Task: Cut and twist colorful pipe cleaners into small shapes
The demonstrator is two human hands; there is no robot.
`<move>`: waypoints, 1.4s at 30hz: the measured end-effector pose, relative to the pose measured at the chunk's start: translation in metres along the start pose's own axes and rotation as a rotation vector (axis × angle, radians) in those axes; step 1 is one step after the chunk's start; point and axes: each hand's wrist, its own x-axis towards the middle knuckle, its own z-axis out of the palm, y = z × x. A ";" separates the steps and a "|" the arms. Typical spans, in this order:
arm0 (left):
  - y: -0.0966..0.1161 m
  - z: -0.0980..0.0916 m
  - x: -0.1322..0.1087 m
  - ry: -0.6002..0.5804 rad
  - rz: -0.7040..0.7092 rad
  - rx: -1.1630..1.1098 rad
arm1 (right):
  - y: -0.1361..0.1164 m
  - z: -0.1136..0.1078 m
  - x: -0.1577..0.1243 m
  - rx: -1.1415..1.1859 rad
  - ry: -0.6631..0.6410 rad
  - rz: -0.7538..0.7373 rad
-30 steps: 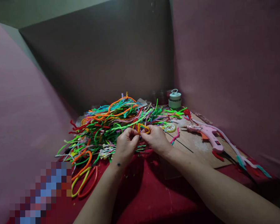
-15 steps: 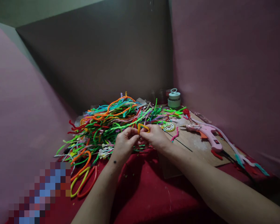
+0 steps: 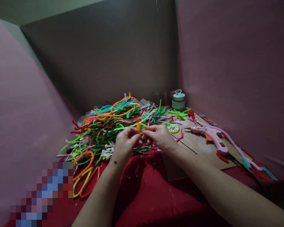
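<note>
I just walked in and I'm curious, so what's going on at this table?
A person's left hand and right hand hold a bent yellow-orange pipe cleaner between them, above a red cloth. Just beyond and to the left lies a big heap of coloured pipe cleaners. On the right, a pink glue gun lies on a brown board, and neither hand is touching it.

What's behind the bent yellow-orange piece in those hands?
Behind the bent yellow-orange piece, a pile of colourful fuzzy stems can be seen. The left fingers and right fingers block some of the view; whatever sits behind them is hidden.
</note>
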 end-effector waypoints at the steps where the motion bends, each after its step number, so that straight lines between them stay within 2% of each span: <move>1: 0.000 0.000 0.000 0.003 0.000 -0.002 | 0.001 0.000 0.000 -0.002 0.012 -0.008; 10: -0.009 0.001 0.001 -0.026 0.026 0.027 | 0.007 0.004 -0.001 0.186 0.047 -0.070; 18: 0.000 0.002 -0.002 -0.085 -0.027 -0.051 | 0.013 -0.003 0.001 0.223 -0.037 0.036; 27: -0.003 -0.004 0.001 -0.152 -0.077 -0.160 | 0.004 -0.004 0.002 0.311 -0.168 0.081; 32: -0.004 -0.009 0.002 -0.226 -0.082 -0.191 | 0.004 -0.004 0.002 0.258 -0.150 0.047; 36: -0.001 -0.012 0.001 -0.246 -0.094 -0.207 | 0.007 -0.006 0.002 0.205 -0.209 0.009; 38: -0.001 -0.012 0.000 -0.260 -0.101 -0.225 | 0.009 -0.007 0.003 0.185 -0.242 0.008; 42: -0.003 -0.012 0.001 -0.258 -0.119 -0.263 | 0.009 -0.007 0.003 0.228 -0.229 0.042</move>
